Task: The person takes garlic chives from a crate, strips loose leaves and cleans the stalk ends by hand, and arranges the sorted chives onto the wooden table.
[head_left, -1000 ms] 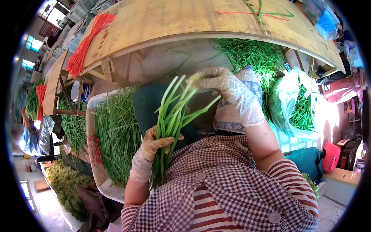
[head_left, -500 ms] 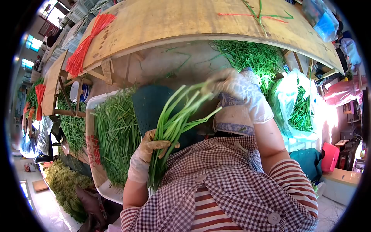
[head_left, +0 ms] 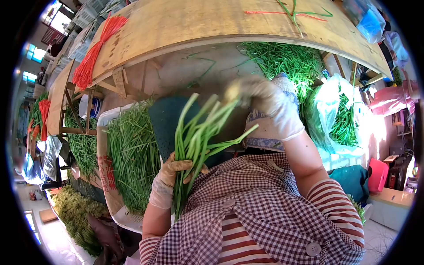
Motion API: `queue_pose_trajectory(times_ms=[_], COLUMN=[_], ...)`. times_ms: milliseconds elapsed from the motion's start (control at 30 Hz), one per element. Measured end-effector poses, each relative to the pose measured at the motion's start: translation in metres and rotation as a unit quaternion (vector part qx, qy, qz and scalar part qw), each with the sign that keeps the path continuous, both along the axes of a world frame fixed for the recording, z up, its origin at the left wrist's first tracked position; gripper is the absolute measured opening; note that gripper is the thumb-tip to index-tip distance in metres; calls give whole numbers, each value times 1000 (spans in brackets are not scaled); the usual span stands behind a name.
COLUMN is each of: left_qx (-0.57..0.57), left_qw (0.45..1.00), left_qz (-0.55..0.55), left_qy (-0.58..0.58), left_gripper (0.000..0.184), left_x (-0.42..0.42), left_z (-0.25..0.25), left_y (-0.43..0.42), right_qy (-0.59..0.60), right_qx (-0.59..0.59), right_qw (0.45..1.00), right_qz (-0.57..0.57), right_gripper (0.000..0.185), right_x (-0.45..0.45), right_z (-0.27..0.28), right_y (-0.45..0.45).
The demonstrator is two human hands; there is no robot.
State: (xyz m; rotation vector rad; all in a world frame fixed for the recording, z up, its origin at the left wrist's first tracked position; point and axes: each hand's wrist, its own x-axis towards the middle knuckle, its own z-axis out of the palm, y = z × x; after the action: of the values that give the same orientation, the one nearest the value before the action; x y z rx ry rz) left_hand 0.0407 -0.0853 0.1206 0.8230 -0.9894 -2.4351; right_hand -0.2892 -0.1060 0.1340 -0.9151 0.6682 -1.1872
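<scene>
My left hand (head_left: 176,170), in a thin stained glove, is closed round a bunch of green chive-like stalks (head_left: 194,141). Their pale cut ends fan out up and to the right, while the leaves hang down against a checked apron (head_left: 247,194). At the upper right of the bunch is my right hand (head_left: 267,104), also gloved. Its fingers are smeared by motion close to the pale ends, and whether they grip any stalk cannot be made out.
A white crate (head_left: 104,128) full of the same greens stands at my left. Ahead runs a wooden table (head_left: 212,20) bearing a bundle of red ties (head_left: 99,51) and a few stalks laid across a red strip (head_left: 287,13). Loose greens (head_left: 287,62) and a filled plastic bag (head_left: 329,115) lie to the right.
The bunch in my left hand has tipped slightly more upright. My right hand has shifted a little left and down, staying near the pale ends and blurred.
</scene>
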Motion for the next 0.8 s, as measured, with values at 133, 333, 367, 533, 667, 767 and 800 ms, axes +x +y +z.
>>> queue_pose_trajectory(times_ms=[133, 333, 367, 533, 667, 767, 800], left_qx=[-52, -125, -121, -51, -2, 49, 56], left_qw=[997, 982, 984, 997, 999, 997, 996], left_qz=[49, 53, 40, 0, 36, 63, 59], left_qy=[-29, -129, -121, -50, -25, -1, 22], left_gripper=[58, 60, 58, 65, 73, 72, 72], left_x=[-4, -21, -19, -7, -5, 2, 6], left_z=[0, 9, 8, 7, 6, -1, -7], left_y=[5, 11, 10, 5, 11, 11, 9], right_qy=[242, 406, 413, 329, 266, 331, 495], right_qx=[33, 55, 90, 54, 31, 5, -45], right_qw=[950, 912, 906, 941, 941, 836, 728], right_qz=[-197, -28, -9, -67, -208, -437, -472], right_gripper=[33, 33, 32, 29, 27, 31, 31], right_x=[-21, 36, 44, 45, -16, -63, -67], right_z=[10, 36, 36, 9, -24, -30, -25], right_y=[3, 26, 25, 24, 6, -6, -2])
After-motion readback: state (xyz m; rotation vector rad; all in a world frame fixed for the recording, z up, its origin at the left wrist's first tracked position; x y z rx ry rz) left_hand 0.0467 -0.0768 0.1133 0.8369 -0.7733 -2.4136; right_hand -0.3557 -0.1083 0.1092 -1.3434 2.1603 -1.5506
